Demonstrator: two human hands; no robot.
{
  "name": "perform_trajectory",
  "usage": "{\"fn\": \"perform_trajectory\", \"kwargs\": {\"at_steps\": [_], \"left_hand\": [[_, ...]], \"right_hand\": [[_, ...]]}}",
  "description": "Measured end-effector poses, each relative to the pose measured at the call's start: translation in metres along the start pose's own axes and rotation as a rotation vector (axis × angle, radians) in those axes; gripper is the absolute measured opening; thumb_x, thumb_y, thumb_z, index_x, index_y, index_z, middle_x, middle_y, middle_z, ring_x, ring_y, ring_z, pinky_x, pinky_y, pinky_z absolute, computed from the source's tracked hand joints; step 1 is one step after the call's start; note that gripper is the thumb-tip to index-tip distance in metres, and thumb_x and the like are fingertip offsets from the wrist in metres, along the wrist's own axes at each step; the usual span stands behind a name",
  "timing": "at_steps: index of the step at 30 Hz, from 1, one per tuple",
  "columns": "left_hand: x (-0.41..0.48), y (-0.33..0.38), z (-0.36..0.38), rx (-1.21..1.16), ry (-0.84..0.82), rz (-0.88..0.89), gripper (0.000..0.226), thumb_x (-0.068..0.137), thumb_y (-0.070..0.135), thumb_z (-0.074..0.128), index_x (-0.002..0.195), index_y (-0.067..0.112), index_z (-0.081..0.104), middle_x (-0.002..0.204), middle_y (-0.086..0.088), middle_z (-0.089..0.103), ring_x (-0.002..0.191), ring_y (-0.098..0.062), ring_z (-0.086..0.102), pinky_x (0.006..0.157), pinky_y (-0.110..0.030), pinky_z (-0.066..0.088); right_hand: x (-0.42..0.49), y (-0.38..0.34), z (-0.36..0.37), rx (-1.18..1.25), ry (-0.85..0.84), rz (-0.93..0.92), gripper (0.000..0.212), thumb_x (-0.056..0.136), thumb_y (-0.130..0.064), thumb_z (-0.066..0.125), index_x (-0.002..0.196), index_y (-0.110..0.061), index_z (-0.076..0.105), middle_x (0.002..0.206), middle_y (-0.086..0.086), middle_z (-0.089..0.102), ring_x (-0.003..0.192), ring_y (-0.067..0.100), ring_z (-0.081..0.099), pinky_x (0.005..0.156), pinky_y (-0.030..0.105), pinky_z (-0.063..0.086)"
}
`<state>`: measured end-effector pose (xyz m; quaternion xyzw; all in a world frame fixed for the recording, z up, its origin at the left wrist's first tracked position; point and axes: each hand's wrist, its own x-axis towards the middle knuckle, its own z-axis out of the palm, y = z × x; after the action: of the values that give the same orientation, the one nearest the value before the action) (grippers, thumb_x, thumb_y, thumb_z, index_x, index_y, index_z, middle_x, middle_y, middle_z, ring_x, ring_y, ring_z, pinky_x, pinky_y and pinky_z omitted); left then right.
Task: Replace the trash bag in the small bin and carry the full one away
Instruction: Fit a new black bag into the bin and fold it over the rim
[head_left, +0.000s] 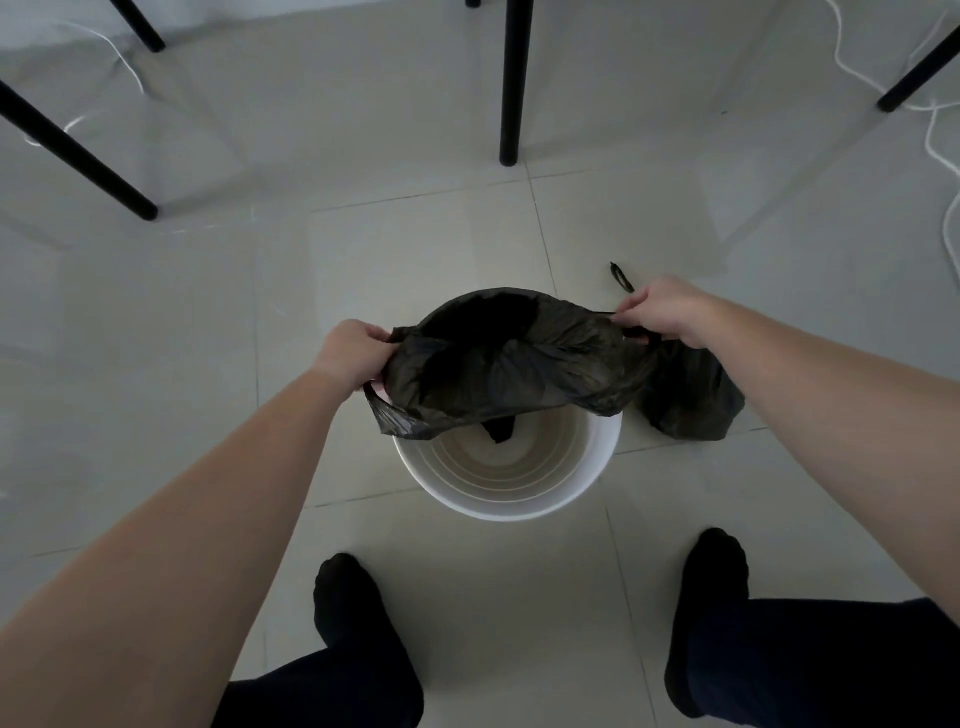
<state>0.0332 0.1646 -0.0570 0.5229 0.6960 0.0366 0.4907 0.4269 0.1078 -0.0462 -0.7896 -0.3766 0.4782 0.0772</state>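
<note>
- The left hand (353, 356) and right hand (670, 312) are closed on opposite edges of a thin, crinkled black bag (519, 364).
- It is held spread over the round white bin (506, 501).
- A bulging full bag (691, 402) is seen just beside the bin on glossy tiles (156, 338).

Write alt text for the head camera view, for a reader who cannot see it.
A left hand and a right hand hold a thin black plastic trash bag open over a round white plastic bin. A second, filled black plastic bag lies on the pale tiled floor beside it.
</note>
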Motion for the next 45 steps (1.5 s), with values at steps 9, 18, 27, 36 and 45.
{"fn": "perform_trajectory", "kwargs": {"at_steps": [9,18,27,36,45], "left_hand": [[-0.088,0.023,-0.023,0.241,0.171,0.589,0.031,0.09,0.027,0.077,0.121,0.029,0.074,0.117,0.012,0.068,0.107,-0.007,0.058,0.097,-0.026,0.044],[-0.15,-0.035,0.002,0.907,0.017,0.672,0.014,0.096,0.036,0.067,0.108,0.035,0.074,0.107,0.014,0.07,0.108,-0.018,0.063,0.094,-0.033,0.042],[-0.183,-0.057,0.006,0.922,0.012,0.77,0.01,0.101,0.031,0.059,0.105,0.032,0.069,0.103,0.01,0.071,0.104,-0.018,0.064,0.091,-0.032,0.04],[-0.201,-0.076,0.013,1.084,-0.202,0.666,0.055,0.092,0.039,0.066,0.145,0.043,0.048,0.145,0.017,0.054,0.139,-0.015,0.042,0.112,-0.039,0.037],[-0.206,-0.075,0.024,1.245,-0.34,0.534,0.083,0.09,0.039,0.061,0.161,0.045,0.019,0.16,0.013,0.038,0.142,-0.025,0.037,0.111,-0.044,0.04]], "right_hand": [[-0.105,-0.025,-0.014,-0.286,0.197,-0.569,0.032,0.094,-0.038,0.069,0.123,-0.024,0.071,0.125,-0.007,0.066,0.118,0.01,0.058,0.098,0.029,0.041],[-0.163,0.0,0.049,-0.762,-0.025,-0.668,0.019,0.093,-0.021,0.067,0.111,-0.02,0.073,0.108,-0.003,0.073,0.106,0.022,0.064,0.093,0.037,0.052],[-0.189,0.026,0.042,-0.93,0.014,-0.8,0.01,0.096,-0.018,0.061,0.099,-0.021,0.07,0.093,-0.003,0.068,0.089,0.022,0.066,0.074,0.036,0.051],[-0.204,0.073,0.047,-1.091,-0.089,-0.706,0.047,0.096,-0.027,0.049,0.142,-0.029,0.055,0.134,-0.006,0.06,0.127,0.016,0.055,0.103,0.031,0.044],[-0.214,0.088,0.058,-1.351,-0.152,-0.636,0.063,0.095,-0.021,0.044,0.157,-0.02,0.03,0.159,-0.002,0.036,0.14,0.024,0.036,0.11,0.04,0.038]]}}
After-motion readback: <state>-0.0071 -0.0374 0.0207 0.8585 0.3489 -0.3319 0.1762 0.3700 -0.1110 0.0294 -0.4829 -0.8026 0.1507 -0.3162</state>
